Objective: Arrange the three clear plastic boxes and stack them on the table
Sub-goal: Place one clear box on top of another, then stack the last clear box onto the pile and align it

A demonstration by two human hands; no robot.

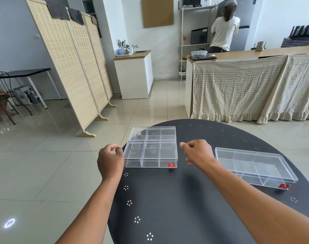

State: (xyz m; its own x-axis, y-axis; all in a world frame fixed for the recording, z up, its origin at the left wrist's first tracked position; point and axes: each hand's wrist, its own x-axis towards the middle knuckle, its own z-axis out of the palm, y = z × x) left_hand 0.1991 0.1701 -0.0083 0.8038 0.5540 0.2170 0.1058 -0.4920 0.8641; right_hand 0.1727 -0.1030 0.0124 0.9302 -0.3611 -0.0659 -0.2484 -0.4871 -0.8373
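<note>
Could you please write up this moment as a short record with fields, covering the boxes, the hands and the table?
surface: round black table with white dot patterns
near box: clear plastic box, divided into compartments, red sticker at its front right corner
far box: second clear box, directly behind the near one; whether they touch is unclear
right box: third clear box, lying apart, angled, red sticker at its near corner
left hand: beside the near box's left edge, fingers curled, holding nothing
right hand: beside its right edge, holding nothing
stacking: not yet begun
</note>
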